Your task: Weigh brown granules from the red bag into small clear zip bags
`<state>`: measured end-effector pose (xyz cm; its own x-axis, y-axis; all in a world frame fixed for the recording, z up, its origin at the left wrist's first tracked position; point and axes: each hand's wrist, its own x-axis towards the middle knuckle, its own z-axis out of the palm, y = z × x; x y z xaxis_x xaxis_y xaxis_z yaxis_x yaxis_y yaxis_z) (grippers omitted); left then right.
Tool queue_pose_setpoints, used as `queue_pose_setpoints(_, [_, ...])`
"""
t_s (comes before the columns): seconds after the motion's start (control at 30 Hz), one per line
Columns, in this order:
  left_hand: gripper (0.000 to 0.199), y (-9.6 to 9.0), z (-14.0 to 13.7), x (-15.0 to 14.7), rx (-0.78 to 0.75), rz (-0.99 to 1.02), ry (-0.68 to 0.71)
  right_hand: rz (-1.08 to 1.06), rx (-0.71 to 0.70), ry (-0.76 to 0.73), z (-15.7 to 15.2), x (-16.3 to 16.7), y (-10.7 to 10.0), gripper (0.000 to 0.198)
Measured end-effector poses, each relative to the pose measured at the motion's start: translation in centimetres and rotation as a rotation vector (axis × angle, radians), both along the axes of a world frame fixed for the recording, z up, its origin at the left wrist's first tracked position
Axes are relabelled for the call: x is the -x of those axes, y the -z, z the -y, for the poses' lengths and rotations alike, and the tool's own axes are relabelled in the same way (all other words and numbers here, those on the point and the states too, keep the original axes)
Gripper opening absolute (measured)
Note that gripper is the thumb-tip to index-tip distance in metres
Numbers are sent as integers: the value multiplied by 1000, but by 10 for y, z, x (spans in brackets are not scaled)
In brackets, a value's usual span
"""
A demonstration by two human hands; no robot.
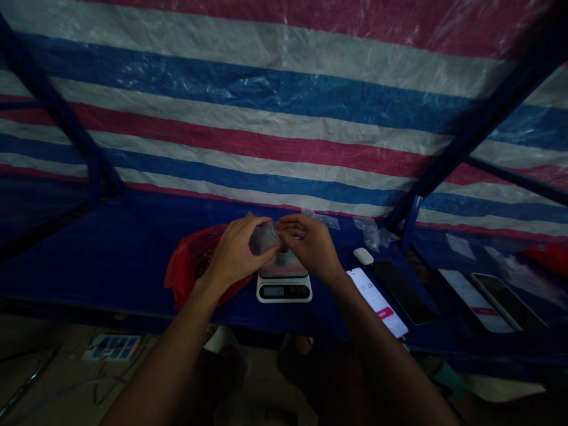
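We see 2 bare forearms angled up from the lower edge, the left hand curved around a crumpled clear plastic bag at centre frame, the right hand with bent fingers beside it, its grip we cannot tell, a white rounded-corner digital scale below, a crinkled red plastic bag left of centre

Left forearm and right forearm bare, reaching forward, converging. Left hand curved in a C, thumb opposing fingers. Right hand beside it, fingers bent, tips pointed toward the left. Wrists well apart.
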<state>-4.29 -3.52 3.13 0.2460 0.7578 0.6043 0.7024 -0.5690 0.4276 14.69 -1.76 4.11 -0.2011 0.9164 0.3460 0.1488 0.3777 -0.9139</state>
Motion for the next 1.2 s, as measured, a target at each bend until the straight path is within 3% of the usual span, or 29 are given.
queue_pose_setpoints(0.13, [36, 2, -2, 12, 53, 209, -16, -55, -21, 25, -8, -19, 1, 24])
queue_pose_setpoints(0.2, [38, 6, -5, 17, 80, 228, -25, 47, -74, 57, -15, -36, 8, 27])
queue_pose_setpoints(0.33, [45, 19, -10, 20, 227, 80, 28, 412, -59, -13, -22, -59, 31, 41])
queue_pose_setpoints(0.5, [41, 30, -11, 16, 342, -45, 71, 477, 42, -121, -22, -47, 49, 41])
queue_pose_setpoints(0.73, [39, 34, -11, 9, 348, -42, 105, 400, 21, -155, -23, -31, 49, 26])
queue_pose_setpoints(0.97, [41, 37, -12, 7, 340, 3, 153, 517, -141, -100, -21, -35, 46, 28])
queue_pose_setpoints(1.2, [42, 41, -16, 5, 349, 70, 181, 532, -239, -154, -21, -35, 40, 31])
